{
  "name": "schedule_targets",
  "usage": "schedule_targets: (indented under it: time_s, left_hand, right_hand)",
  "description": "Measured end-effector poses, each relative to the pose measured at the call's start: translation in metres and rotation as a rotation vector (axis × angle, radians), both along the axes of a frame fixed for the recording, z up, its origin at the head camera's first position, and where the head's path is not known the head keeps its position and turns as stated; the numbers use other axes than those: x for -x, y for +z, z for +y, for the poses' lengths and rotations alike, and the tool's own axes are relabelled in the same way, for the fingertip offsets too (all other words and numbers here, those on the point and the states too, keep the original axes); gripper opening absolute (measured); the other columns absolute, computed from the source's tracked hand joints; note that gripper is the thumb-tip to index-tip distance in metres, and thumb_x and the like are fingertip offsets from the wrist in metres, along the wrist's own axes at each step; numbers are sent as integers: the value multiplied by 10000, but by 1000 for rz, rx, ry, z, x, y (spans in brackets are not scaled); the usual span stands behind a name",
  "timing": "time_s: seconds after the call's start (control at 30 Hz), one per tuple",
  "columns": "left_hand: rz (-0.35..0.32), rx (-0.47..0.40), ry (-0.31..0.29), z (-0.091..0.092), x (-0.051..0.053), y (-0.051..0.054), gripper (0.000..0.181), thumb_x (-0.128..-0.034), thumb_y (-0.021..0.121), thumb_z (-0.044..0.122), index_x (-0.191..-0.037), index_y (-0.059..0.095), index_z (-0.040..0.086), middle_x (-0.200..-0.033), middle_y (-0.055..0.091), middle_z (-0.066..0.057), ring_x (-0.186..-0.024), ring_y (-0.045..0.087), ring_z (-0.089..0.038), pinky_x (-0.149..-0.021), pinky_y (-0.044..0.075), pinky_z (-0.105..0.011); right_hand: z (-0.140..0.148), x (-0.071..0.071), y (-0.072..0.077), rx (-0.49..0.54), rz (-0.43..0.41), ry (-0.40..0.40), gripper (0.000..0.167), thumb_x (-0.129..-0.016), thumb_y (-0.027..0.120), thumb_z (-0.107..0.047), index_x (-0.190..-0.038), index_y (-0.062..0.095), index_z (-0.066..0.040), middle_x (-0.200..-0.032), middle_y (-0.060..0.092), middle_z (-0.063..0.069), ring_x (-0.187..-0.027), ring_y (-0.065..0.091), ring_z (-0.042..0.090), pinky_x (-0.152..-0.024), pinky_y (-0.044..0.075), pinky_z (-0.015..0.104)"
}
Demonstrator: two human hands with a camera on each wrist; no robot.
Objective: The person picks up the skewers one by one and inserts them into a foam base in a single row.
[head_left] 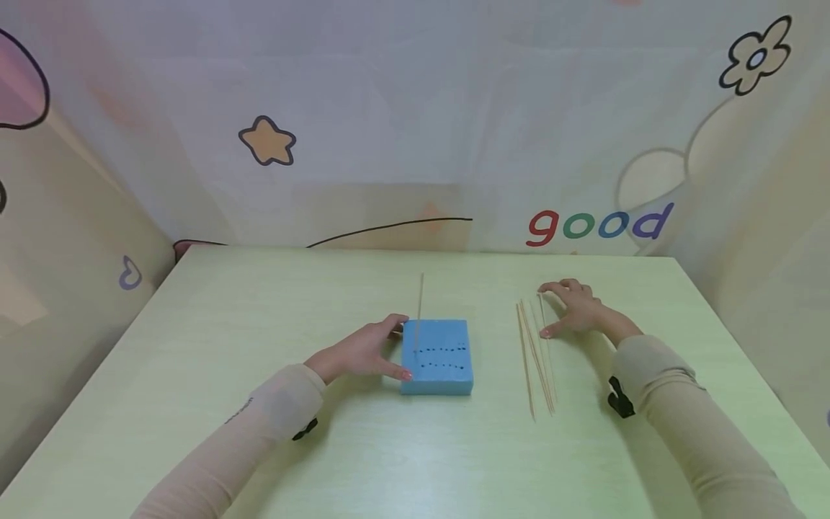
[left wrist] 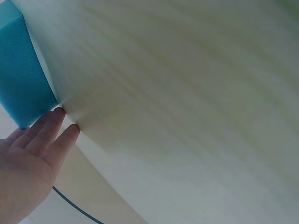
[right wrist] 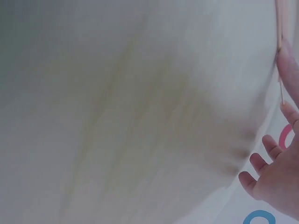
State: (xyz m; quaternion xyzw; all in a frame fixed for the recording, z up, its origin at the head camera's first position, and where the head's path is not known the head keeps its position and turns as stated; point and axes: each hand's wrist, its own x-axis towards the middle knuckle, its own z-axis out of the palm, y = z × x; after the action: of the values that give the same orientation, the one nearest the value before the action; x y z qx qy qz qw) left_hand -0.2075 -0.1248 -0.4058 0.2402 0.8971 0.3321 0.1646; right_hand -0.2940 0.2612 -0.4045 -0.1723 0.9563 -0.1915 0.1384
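Observation:
My left hand (head_left: pixel 363 351) holds the left side of a blue foam block (head_left: pixel 447 335), thumb near the front corner and fingers at the back corner. In the left wrist view its fingers lie against the block (left wrist: pixel 25 70). One thin wooden stick (head_left: pixel 420 299) stands upright in the block's top, near rows of small dark holes. My right hand (head_left: pixel 577 306) is spread beside several loose sticks (head_left: pixel 533 353) on the table. Its index fingertip touches the far end of one stick and its thumb lies against that stick lower down, as the right wrist view also shows.
The pale table (head_left: pixel 259 303) ends at a printed cloth backdrop (head_left: pixel 389 108) with a star, a flower and the word "good". Cloth also stands at the left and right sides. Each sleeve has a black fastening (head_left: pixel 620 398) near the cuff.

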Motion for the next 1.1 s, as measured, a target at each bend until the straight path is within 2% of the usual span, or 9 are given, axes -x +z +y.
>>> schedule_targets:
  time_s: [0.17, 0.27, 0.33, 0.4, 0.5, 0.9, 1.1]
  left_hand:
    - [2, 6, 2, 1, 0, -1, 970, -677, 786, 400, -1398, 251, 35, -1349, 430, -117, -1239, 394, -252, -1027, 305, -389]
    - [4, 1, 2, 2, 0, -1, 968, -679, 787, 393, -1396, 252, 24, -1347, 429, -130, -1238, 395, -262, -1026, 307, -396]
    - [2, 7, 4, 2, -1, -2, 967, -680, 788, 386, -1397, 250, 24, -1348, 426, -133, -1239, 395, -262, -1026, 308, -392]
    - [2, 9, 5, 2, -1, -2, 964, -682, 789, 379, -1397, 250, 22, -1349, 424, -137, -1238, 395, -263, -1026, 308, -389]
    - [4, 12, 7, 2, -2, -1, 962, -684, 788, 377, -1395, 250, 17, -1348, 423, -143, -1236, 397, -268, -1024, 310, -394]
    - [-1, -2, 8, 3, -1, 0, 966, -684, 788, 376, -1396, 247, 12, -1350, 421, -145, -1243, 389, -270, -1032, 296, -401]
    - [4, 1, 10, 3, 0, -1, 973, -677, 790, 385, -1397, 249, 17, -1349, 426, -137, -1243, 392, -263, -1034, 294, -399]
  right_hand:
    - [3, -3, 3, 55, 17, -20, 863, -661, 801, -372, -1301, 323, -45, -1261, 299, 325, -1125, 259, 486, -879, 256, 653]
    - [7, -6, 5, 181, -17, -25, 863, -688, 801, -269, -1305, 264, 6, -1093, 456, 253, -988, 408, 378, -845, 367, 510]
    - [11, -8, 6, 297, -71, -30, 868, -712, 784, -165, -1322, 200, 34, -956, 529, 183, -866, 488, 285, -785, 422, 381]
    - [13, -10, 7, 390, -118, -40, 879, -731, 758, -86, -1339, 138, 53, -838, 562, 111, -751, 521, 201, -711, 432, 284]
    - [15, -15, 10, 475, -153, -54, 892, -756, 720, -28, -1365, 74, 57, -767, 591, 74, -685, 549, 147, -665, 446, 219]
    - [15, -27, 21, 581, -95, -125, 893, -786, 682, -4, -1431, 67, -62, -802, 608, 114, -730, 601, 175, -760, 473, 208]
    - [7, -36, 31, 747, -93, -134, 923, -788, 651, 64, -1452, 38, -121, -794, 554, 125, -723, 655, 216, -702, 533, 331]
